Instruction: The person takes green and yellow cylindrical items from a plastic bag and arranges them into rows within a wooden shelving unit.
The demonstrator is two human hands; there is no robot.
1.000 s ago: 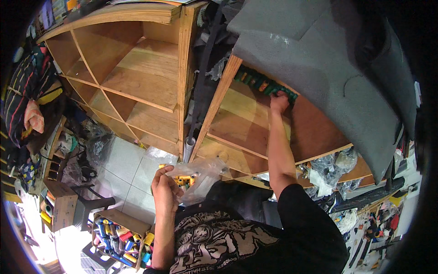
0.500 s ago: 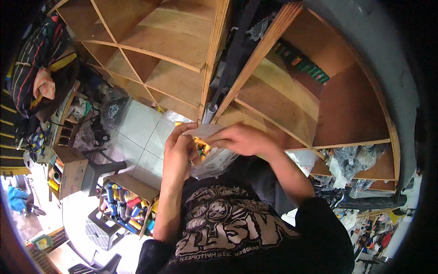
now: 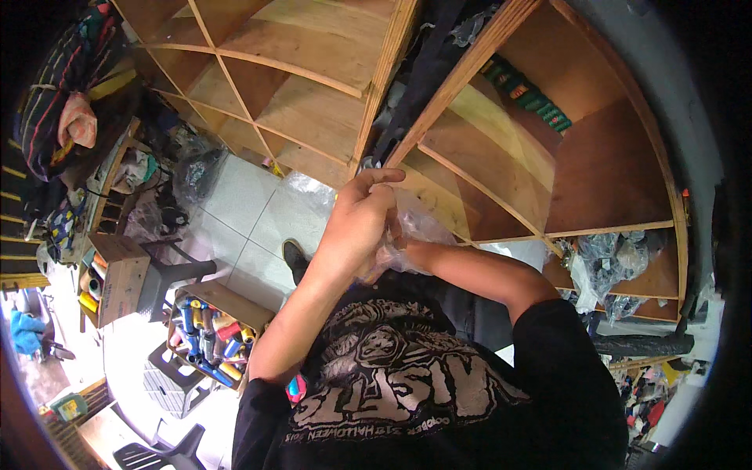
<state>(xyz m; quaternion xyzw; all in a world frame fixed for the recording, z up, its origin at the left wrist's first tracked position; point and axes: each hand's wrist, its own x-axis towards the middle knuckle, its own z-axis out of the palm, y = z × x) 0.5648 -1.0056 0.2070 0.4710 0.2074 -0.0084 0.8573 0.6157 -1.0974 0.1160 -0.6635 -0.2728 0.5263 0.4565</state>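
In front of my chest hangs a clear plastic bag [image 3: 423, 225], crumpled and partly covered by my hands. My left hand [image 3: 363, 222] is closed at the bag's near-left side, its index finger stretched to the right over the top. My right hand [image 3: 394, 229] reaches in from the right behind it. Most of its fingers are hidden by the left hand and the plastic, so its grip does not show. The bag's contents cannot be made out now.
Ahead stands a wooden shelf unit [image 3: 380, 86], with green packs [image 3: 526, 95] in one compartment and plastic-wrapped goods [image 3: 607, 266] lower right. At left, a cardboard box [image 3: 258, 315] of coloured thread spools sits near another box [image 3: 124, 274] on a dark stool [image 3: 160, 266].
My left hand has moved up and right, and my right hand has gone behind it. The yellow pieces seen in the bag are now hidden. A shoe has come into view on the floor.
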